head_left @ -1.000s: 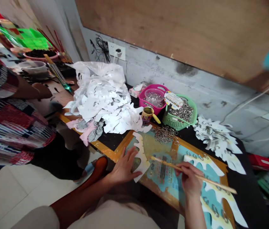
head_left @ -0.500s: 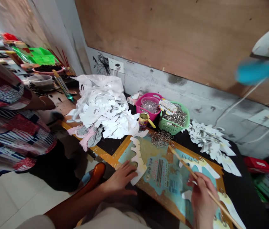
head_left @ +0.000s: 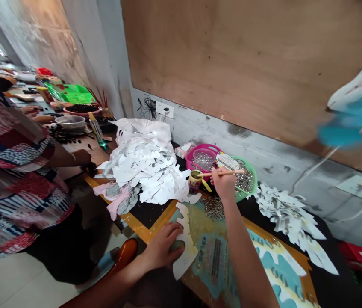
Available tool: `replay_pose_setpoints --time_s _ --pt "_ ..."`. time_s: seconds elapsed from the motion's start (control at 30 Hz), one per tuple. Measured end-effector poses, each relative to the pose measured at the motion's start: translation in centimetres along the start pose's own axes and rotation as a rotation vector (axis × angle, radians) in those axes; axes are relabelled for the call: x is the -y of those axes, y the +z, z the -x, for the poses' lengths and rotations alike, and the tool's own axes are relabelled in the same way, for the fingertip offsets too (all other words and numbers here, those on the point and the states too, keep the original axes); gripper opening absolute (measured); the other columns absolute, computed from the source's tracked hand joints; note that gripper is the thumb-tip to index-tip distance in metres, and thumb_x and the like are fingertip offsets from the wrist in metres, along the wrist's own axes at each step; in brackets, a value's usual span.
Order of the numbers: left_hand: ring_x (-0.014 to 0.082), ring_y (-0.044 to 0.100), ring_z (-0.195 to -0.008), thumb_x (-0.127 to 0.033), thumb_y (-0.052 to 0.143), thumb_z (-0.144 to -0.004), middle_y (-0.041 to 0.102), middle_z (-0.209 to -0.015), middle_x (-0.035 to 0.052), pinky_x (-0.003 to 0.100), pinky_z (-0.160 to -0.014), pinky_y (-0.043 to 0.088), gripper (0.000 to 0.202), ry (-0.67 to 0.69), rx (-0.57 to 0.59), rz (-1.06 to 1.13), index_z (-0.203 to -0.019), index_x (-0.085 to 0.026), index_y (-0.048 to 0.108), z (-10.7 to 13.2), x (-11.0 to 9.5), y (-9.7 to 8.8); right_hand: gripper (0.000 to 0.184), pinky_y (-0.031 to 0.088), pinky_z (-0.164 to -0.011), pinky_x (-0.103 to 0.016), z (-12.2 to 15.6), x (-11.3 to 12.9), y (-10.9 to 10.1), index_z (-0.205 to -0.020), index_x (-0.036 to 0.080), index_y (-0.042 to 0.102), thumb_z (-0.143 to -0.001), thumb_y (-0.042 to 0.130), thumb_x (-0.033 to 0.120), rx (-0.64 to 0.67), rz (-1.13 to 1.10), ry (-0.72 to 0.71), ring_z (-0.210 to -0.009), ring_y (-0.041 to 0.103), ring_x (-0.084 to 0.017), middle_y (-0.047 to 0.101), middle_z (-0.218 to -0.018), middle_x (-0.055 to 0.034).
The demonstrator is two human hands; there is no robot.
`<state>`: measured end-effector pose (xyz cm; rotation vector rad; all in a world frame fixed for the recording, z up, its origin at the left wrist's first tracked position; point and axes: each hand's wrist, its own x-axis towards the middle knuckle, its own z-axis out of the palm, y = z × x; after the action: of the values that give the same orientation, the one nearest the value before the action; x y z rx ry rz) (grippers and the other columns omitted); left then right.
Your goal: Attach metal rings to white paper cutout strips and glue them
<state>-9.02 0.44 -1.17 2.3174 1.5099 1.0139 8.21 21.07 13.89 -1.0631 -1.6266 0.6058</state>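
Note:
My left hand [head_left: 163,247] lies flat with fingers apart on a white scalloped paper cutout [head_left: 185,244], pressing it onto a printed blue and yellow board [head_left: 214,252]. My right hand [head_left: 223,181] reaches far forward, closed around a thin wooden stick [head_left: 222,173]. The stick's tip rests in a small yellow cup [head_left: 195,179] beside a pink basket [head_left: 204,156]. A loose pile of metal rings [head_left: 213,205] lies just below that hand.
A big heap of white paper cutouts [head_left: 144,167] fills the table's left. More cutouts [head_left: 288,209] lie at the right. A green basket of rings [head_left: 246,182] stands behind my right hand. A person in a patterned shirt [head_left: 14,171] works at the left. A blue fan [head_left: 357,115] hangs at the right.
My right hand has gone from the board near me up to the yellow cup, carrying the stick with it. My left hand stays on the white cutout. The camera tilted upward.

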Motion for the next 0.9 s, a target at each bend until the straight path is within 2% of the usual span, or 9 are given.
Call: replay_pose_setpoints --time_s 0.1,0.17,0.27,0.37,0.5,0.63,0.77,0.83,0.9 --pt "0.0267 0.06 -0.114 -0.035 0.06 -0.089 0.061 -0.122 0.0127 0.039 -0.097 0.053 0.033 0.008 0.0 -0.011 -0.119 -0.022 0.053 0.1 -0.2 -0.1 0.038 0.052 -0.059 -0.029 -1.6 -1.0 2.4 -0.054 0.024 0.048 -0.081 0.066 0.045 0.032 0.011 0.011 -0.057 0.064 -0.019 0.058 -0.047 -0.0002" --pt "0.0271 0.061 -0.114 -0.036 0.06 -0.088 0.061 -0.123 0.0129 0.039 -0.096 0.054 0.036 0.006 -0.004 -0.008 -0.121 -0.023 0.052 0.1 -0.2 -0.2 0.036 0.052 -0.056 -0.029 -1.8 -1.5 2.8 -0.055 0.024 0.049 -0.081 0.065 0.045 0.029 -0.009 0.032 -0.054 0.063 -0.019 0.057 -0.046 0.0001" --pt "0.0277 0.061 -0.113 -0.037 0.06 -0.088 0.061 -0.122 0.013 0.04 -0.095 0.055 0.038 0.001 -0.018 -0.014 -0.122 -0.023 0.051 0.0 0.0 -0.2 0.031 0.051 -0.047 -0.029 -1.3 -1.9 1.3 -0.064 0.023 0.055 -0.086 0.058 0.045 -0.014 -0.062 0.086 -0.046 0.06 -0.017 0.063 -0.052 -0.0015" --pt "0.0281 0.062 -0.112 -0.036 0.059 -0.089 0.063 -0.121 0.013 0.042 -0.095 0.054 0.037 -0.012 -0.024 -0.041 -0.122 -0.022 0.052 0.0 0.2 0.0 0.032 0.05 -0.041 -0.027 -0.2 -2.0 -1.7 -0.066 0.022 0.054 -0.088 0.056 0.045 -0.065 -0.12 0.148 -0.041 0.058 -0.015 0.065 -0.053 -0.0021" --pt "0.029 0.061 -0.114 -0.036 0.057 -0.09 0.064 -0.122 0.0128 0.048 -0.105 0.047 0.036 -0.067 -0.036 -0.088 -0.121 -0.021 0.053 -0.1 0.5 0.8 0.032 0.044 -0.035 -0.021 2.7 -2.5 -5.6 -0.061 0.02 0.052 -0.08 0.068 0.041 -0.08 -0.293 0.287 -0.034 0.053 -0.011 0.063 -0.049 0.0008" --pt "0.0302 0.058 -0.122 -0.034 0.053 -0.093 0.062 -0.13 0.0142 0.055 -0.111 0.038 0.038 -0.107 -0.02 -0.129 -0.127 -0.019 0.049 -0.1 0.8 1.5 0.036 0.042 -0.033 -0.019 7.4 -3.7 -7.6 -0.058 0.02 0.054 -0.076 0.075 0.043 0.081 -0.357 0.422 -0.033 0.052 -0.01 0.061 -0.046 0.0015" --pt "0.0292 0.057 -0.124 -0.029 0.051 -0.092 0.061 -0.132 0.0132 0.055 -0.113 0.036 0.04 -0.156 0.012 -0.138 -0.131 -0.02 0.047 -0.2 0.6 1.6 0.036 0.049 -0.041 -0.021 11.6 -4.3 -6.8 -0.063 0.02 0.058 -0.08 0.071 0.049 0.177 -0.273 0.411 -0.041 0.058 -0.012 0.065 -0.053 0.0006" --pt "0.0292 0.056 -0.125 -0.027 0.052 -0.091 0.061 -0.132 0.0131 0.056 -0.114 0.034 0.04 -0.171 0.021 -0.137 -0.13 -0.019 0.048 -0.3 0.5 1.5 0.036 0.052 -0.046 -0.023 12.8 -4.4 -6.0 -0.065 0.021 0.059 -0.081 0.07 0.051 0.23 -0.233 0.399 -0.047 0.061 -0.013 0.066 -0.057 0.0001" --pt "0.0296 0.054 -0.127 -0.027 0.054 -0.089 0.061 -0.132 0.0128 0.057 -0.115 0.032 0.042 -0.185 0.024 -0.138 -0.129 -0.019 0.049 -0.4 0.4 1.5 0.037 0.051 -0.045 -0.023 13.4 -4.5 -5.4 -0.064 0.021 0.057 -0.081 0.07 0.052 0.277 -0.222 0.407 -0.046 0.06 -0.013 0.066 -0.056 0.0003"
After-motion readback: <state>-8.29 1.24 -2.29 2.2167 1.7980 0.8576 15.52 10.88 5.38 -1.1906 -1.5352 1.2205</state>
